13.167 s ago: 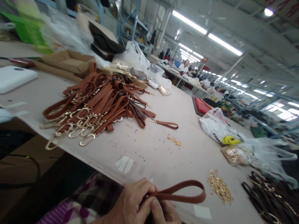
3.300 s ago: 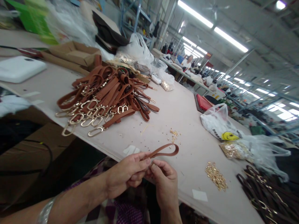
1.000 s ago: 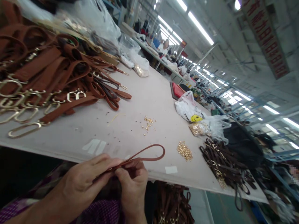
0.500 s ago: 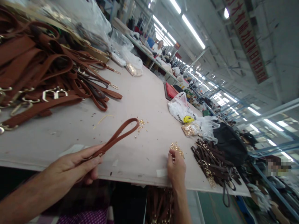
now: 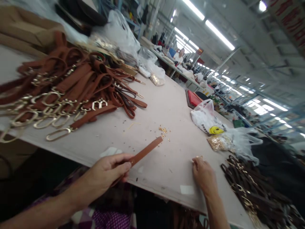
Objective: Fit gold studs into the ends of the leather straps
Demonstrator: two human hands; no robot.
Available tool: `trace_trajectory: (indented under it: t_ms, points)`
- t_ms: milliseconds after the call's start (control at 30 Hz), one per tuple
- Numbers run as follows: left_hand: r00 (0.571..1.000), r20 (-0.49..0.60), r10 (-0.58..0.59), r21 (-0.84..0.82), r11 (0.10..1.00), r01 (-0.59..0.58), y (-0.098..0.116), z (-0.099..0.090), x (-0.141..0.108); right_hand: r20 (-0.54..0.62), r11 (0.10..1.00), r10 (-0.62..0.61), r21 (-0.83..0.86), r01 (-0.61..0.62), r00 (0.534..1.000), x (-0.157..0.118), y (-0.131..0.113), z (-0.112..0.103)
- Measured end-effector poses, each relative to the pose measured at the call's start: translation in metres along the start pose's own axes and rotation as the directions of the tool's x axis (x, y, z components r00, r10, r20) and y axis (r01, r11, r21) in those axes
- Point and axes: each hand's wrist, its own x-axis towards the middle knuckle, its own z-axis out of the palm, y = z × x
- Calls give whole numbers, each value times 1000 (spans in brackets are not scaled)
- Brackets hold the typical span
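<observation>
My left hand (image 5: 114, 171) is closed round a brown leather strap (image 5: 147, 150) near the table's front edge. The strap's free end points up and to the right, over the table. Farther right, my right hand (image 5: 205, 176) rests low over a small heap of gold metal pieces (image 5: 199, 157), which it mostly covers. Its fingers are pinched together, and whatever lies between them is too small to make out. Small loose gold fittings (image 5: 163, 129) are scattered just beyond the strap's tip.
Brown leather straps with gold clasps (image 5: 81, 82) pile up at the left. Dark brown straps (image 5: 252, 187) lie at the right, beside a clear bag of gold pieces (image 5: 216, 143) and a white plastic bag (image 5: 202, 116). A person (image 5: 179, 57) is in the far background.
The view has swung left, showing more of the brown pile. The strap has turned from an open loop to edge-on flat. My right hand now covers more of the gold heap.
</observation>
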Motion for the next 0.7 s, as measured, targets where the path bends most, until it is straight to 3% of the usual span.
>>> trace_trajectory:
  t_ms: [100,167,267,333,400,533,700]
  points:
    - [999,39,-19,-12,1000,19,4,4,0,-29,996,31,81,-29,999,1,-11,2]
    - [999,44,-32,2,999,32,3,4,1,-33,940,140,320,-122,990,-3,-33,1]
    - [998,53,-39,23,999,38,-2,5,2,60,635,276,738,-229,959,-17,-89,-1]
    - [998,63,-16,18,1000,15,-4,4,2,117,459,252,860,-225,961,-28,-131,-3]
    - [998,67,13,8,1000,-14,-4,3,0,126,369,190,910,-190,974,-38,-170,-5]
    - [995,52,85,73,993,-89,-6,-2,-2,-14,331,80,943,-13,997,-49,-218,-6]
    - [984,22,175,192,966,-176,-13,-8,-4,-245,455,-66,855,248,967,-47,-240,-7]
